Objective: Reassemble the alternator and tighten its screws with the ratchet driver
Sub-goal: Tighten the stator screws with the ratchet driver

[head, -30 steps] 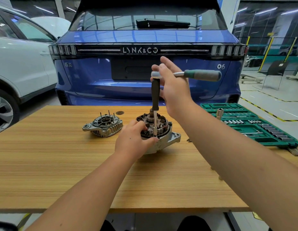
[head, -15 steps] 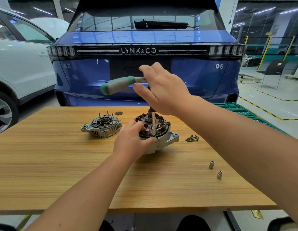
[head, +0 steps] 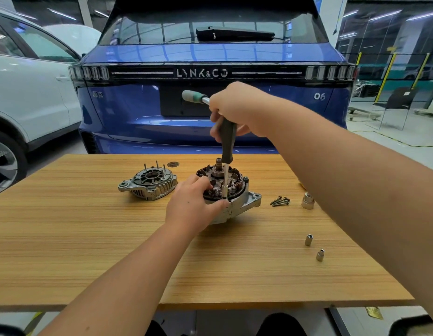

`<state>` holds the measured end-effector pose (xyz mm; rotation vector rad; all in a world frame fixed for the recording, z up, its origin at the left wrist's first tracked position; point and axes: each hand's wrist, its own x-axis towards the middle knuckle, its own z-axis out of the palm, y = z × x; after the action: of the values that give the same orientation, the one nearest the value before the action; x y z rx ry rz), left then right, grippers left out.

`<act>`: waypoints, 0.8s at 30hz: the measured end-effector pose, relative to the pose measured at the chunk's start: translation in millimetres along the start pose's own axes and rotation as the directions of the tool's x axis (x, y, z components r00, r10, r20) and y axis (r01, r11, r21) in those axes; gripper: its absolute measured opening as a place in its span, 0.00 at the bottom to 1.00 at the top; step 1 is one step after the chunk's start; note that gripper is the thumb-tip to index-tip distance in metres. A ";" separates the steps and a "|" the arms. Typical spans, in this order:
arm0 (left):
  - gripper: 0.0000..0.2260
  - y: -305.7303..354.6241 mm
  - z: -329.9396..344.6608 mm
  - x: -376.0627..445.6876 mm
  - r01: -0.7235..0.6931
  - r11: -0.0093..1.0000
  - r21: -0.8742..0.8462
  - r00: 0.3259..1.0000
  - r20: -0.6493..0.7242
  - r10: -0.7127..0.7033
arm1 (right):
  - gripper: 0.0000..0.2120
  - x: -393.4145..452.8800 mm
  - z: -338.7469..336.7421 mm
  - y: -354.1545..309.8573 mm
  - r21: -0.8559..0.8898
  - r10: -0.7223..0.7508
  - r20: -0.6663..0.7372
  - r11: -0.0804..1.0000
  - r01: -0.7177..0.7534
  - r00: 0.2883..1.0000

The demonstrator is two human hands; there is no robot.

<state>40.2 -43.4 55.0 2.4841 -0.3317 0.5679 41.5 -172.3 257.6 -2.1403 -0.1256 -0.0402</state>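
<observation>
Alternator mid-desk, gripped at near rim by left hand fingers. Ratchet driver head clasped in right hand, shaft upright, socket seated on rim screw. Best kept plumb, pressed down, turned in short strokes. Rear cover and spare screws lay apart.

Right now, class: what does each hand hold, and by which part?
Right hand grips the ratchet driver at its head, where handle meets shaft. Left hand holds the alternator body by its near rim.

Single head-worn view looks forward and down, close over the table.
</observation>
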 end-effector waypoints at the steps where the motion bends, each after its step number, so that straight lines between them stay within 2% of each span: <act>1: 0.18 -0.3 -0.1 0.2 0.002 1.000 0.000 1.000 0.002 -0.002 | 0.08 -2.6 0.5 1.1 0.223 0.068 0.057 0.972 -0.079 0.996; 3: 0.18 -0.8 0.0 1.0 0.007 1.000 0.009 1.000 0.007 -0.007 | 0.07 -3.7 2.2 7.7 0.472 0.116 0.120 0.867 -0.160 0.986; 6: 0.19 -1.5 0.6 1.6 0.010 1.000 0.014 1.000 0.003 -0.010 | 0.07 1.1 11.3 20.8 0.634 0.100 0.111 0.759 -0.148 0.989; 9: 0.20 -2.9 1.1 1.6 0.010 1.000 0.011 1.000 -0.004 -0.010 | 0.12 3.3 21.8 29.4 0.827 0.125 0.047 0.552 -0.109 0.991; 10: 0.20 -3.3 1.3 1.7 0.011 1.000 0.010 1.000 -0.004 -0.011 | 0.13 3.3 24.3 32.2 0.857 0.130 0.022 0.508 -0.086 0.991; 14: 0.20 -3.1 1.5 2.6 0.009 1.000 0.010 1.000 0.001 -0.009 | 0.04 4.7 30.0 44.9 0.882 0.080 -0.151 0.461 0.098 0.985; 16: 0.19 -3.1 1.1 2.7 0.009 1.000 0.008 1.000 0.003 -0.009 | 0.02 3.3 32.3 49.2 0.838 -0.019 -0.235 0.503 0.212 0.972; 18: 0.18 -3.4 0.9 2.2 0.010 1.000 0.006 1.000 0.009 -0.010 | 0.04 0.9 34.3 53.5 0.715 -0.108 -0.324 0.623 0.318 0.940; 19: 0.18 -3.4 0.8 2.1 0.010 1.000 0.007 1.000 0.011 -0.010 | 0.05 0.2 34.6 56.8 0.603 -0.169 -0.399 0.692 0.397 0.901; 21: 0.18 -3.5 0.9 2.1 0.009 1.000 0.008 1.000 0.011 -0.009 | 0.07 -1.0 33.2 64.4 0.291 -0.361 -0.528 0.774 0.563 0.769; 22: 0.18 -3.3 0.9 2.3 0.009 1.000 0.010 1.000 0.009 -0.009 | 0.07 -0.2 31.5 68.4 0.143 -0.449 -0.547 0.782 0.607 0.706; 24: 0.18 -2.9 0.5 2.2 0.011 1.000 0.014 1.000 0.010 -0.011 | 0.08 0.8 27.0 73.8 -0.088 -0.571 -0.513 0.778 0.622 0.641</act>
<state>43.3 -41.6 54.3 2.5012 -0.3189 0.5553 49.6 -189.2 181.2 -1.8238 -0.5100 -0.9823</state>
